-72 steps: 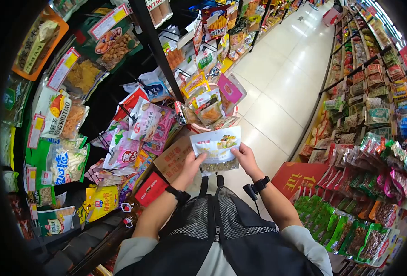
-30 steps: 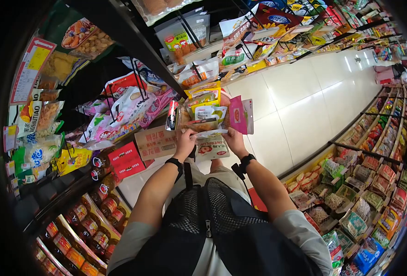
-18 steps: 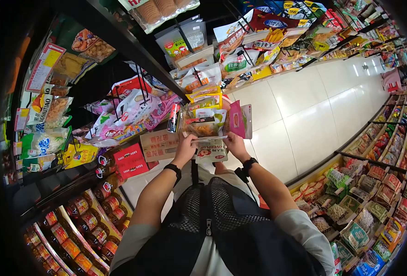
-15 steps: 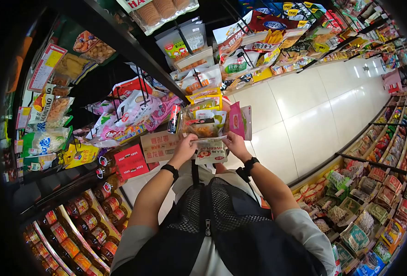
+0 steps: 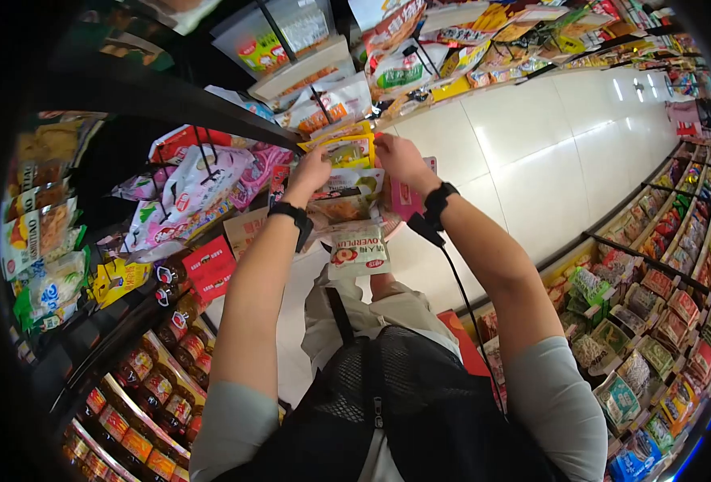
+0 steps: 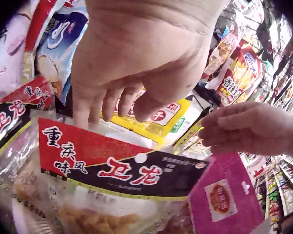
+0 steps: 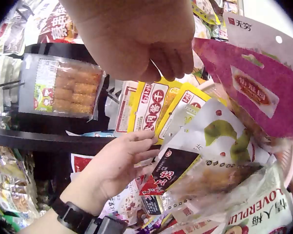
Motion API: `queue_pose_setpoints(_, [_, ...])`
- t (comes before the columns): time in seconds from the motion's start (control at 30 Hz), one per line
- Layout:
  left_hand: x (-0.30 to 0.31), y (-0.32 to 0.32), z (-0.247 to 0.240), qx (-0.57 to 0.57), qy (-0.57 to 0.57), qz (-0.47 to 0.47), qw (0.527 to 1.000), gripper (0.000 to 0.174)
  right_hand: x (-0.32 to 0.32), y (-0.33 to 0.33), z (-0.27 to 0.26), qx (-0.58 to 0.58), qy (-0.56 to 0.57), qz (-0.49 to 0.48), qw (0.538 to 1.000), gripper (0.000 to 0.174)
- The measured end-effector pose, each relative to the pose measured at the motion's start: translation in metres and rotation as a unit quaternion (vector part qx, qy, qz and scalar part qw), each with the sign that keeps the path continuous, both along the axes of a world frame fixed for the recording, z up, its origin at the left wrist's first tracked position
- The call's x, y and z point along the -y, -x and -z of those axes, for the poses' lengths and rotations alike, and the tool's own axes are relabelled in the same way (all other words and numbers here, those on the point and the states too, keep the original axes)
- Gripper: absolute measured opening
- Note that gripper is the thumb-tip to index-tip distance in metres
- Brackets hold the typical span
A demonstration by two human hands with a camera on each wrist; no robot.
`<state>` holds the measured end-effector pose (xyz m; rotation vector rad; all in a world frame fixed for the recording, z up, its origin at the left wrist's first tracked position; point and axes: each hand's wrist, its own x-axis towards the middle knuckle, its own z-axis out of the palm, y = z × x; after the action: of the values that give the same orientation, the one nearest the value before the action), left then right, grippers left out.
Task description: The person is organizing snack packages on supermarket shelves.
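Note:
Several snack packets stand upright in a pink basket (image 7: 289, 158) in front of me. My left hand (image 5: 311, 170) is at the left of the packets, fingers reaching down behind a red-and-black packet (image 6: 122, 168). My right hand (image 5: 402, 161) is on the other side, its fingers at the top edge of the yellow packets (image 7: 154, 105). Ahead of the red-and-black packet is a white pouch with green fruit printed on it (image 7: 219, 131). A purple packet (image 7: 249, 80) leans at the right, and a cream OVERPLUM pouch (image 5: 359, 255) is nearest my body.
A black shelf post (image 5: 171, 108) and hooks with hanging snack bags (image 5: 187, 189) are to the left. A red box (image 5: 211, 271) and bottles (image 5: 151, 361) stand lower left. Tiled floor (image 5: 524, 177) runs ahead, with a bin shelf of packets (image 5: 637, 345) at the right.
Both hands have let go of the white pouch they held by its edge. They have moved forward over the packets, spreading apart, and the head view has shifted.

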<state>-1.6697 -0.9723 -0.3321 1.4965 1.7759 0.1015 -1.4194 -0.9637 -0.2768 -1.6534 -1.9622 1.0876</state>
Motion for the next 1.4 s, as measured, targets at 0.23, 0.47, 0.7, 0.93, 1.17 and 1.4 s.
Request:
queue_pose_setpoints(0.23, [-0.005, -0.004, 0.009, -0.064, 0.101, 0.022, 0.993, 0.045, -0.003, 0.024, 0.029, 0.03, 0.093, -0.019, 0.995, 0.038])
queue_pose_setpoints(0.47, [-0.007, -0.006, 0.005, -0.059, 0.155, 0.026, 0.986, 0.04, 0.029, 0.045, 0.068, 0.045, 0.126, 0.018, 0.991, 0.053])
queue_pose_setpoints(0.7, [0.015, -0.021, 0.004, -0.09, 0.054, 0.034, 0.994, 0.042, 0.03, 0.048, 0.065, 0.128, 0.114, -0.038, 0.984, 0.054])
queue_pose_setpoints(0.93, [0.023, -0.016, -0.013, -0.054, -0.02, 0.076, 0.995, 0.03, 0.049, 0.05, 0.067, 0.145, 0.102, 0.032, 0.984, 0.035])
queue_pose_setpoints(1.17, [0.033, -0.005, -0.021, -0.041, -0.113, 0.137, 0.983, 0.027, 0.045, 0.036, 0.048, 0.126, 0.081, 0.003, 0.989, 0.03])
queue_pose_setpoints(1.4, [0.041, 0.002, -0.035, -0.004, -0.216, 0.152, 0.965, 0.014, 0.032, 0.015, 0.024, -0.006, 0.097, -0.053, 0.994, 0.03])
